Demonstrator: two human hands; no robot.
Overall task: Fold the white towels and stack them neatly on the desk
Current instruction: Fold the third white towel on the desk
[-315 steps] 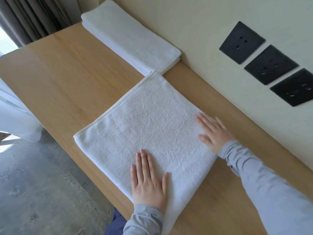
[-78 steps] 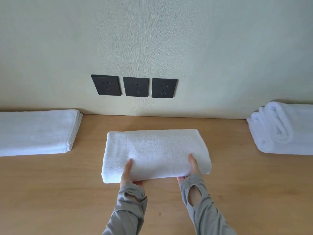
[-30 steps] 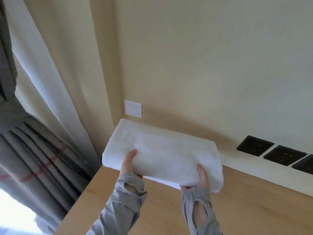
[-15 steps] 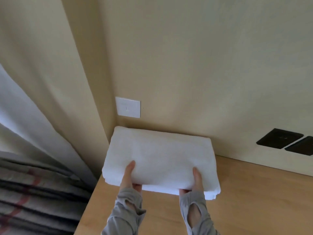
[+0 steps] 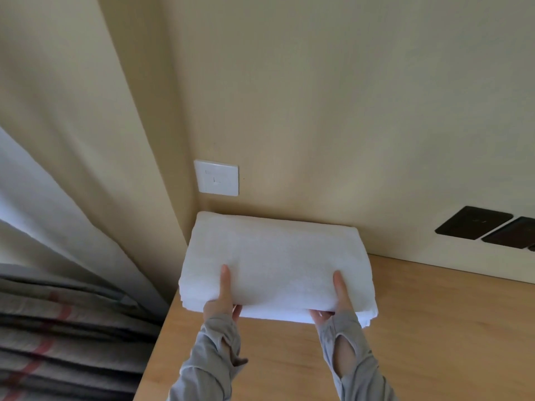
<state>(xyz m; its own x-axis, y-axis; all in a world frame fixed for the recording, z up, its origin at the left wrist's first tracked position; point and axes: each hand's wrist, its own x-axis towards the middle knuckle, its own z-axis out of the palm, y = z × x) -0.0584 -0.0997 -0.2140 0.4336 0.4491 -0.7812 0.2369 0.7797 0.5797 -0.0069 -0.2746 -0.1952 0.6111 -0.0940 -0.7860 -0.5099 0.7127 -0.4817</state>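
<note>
A folded white towel (image 5: 278, 261) lies at the far left corner of the wooden desk (image 5: 419, 328), against the wall. Layered edges show under its near right corner, where it sits on other folded towel layers. My left hand (image 5: 221, 299) grips its near left edge, thumb on top and fingers underneath. My right hand (image 5: 335, 302) grips the near right edge the same way. Both arms wear grey sleeves with thumb holes.
A white wall plate (image 5: 216, 178) sits just above the towel. Black wall sockets (image 5: 474, 222) are on the wall at right. A pale curtain (image 5: 72, 175) and grey striped fabric (image 5: 58, 337) hang left of the desk edge.
I carried the folded towel from the desk's middle to the left corner and lowered it onto the stack there. Over the last half second it moved only slightly toward the wall.
</note>
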